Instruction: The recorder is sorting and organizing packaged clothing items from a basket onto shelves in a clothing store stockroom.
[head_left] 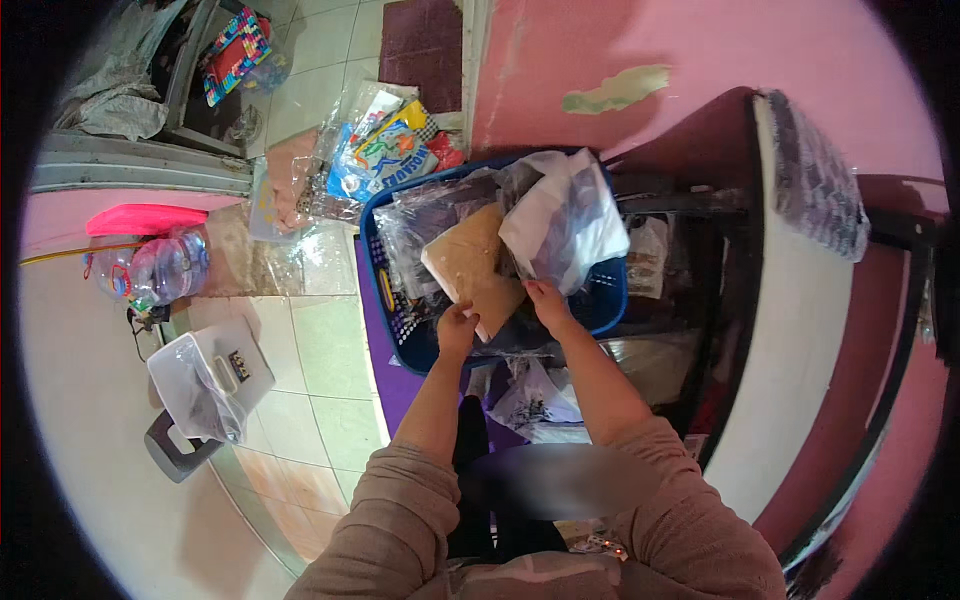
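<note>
Over a blue plastic basket, a tan folded cloth with a white layer at its edge lies tilted. My left hand is closed on its lower edge. My right hand has its fingers pinched at the cloth's right corner, just below a white folded cloth in clear plastic. Exactly what the right fingertips grip is hard to make out. Clear plastic packets with dark contents fill the basket's left side, under the tan cloth.
A purple surface shows under the basket. Plastic-wrapped packets lie on the floor at the far left. A white bin and large clear bottles stand left. On the right is a dark-framed shelf beside the pink wall.
</note>
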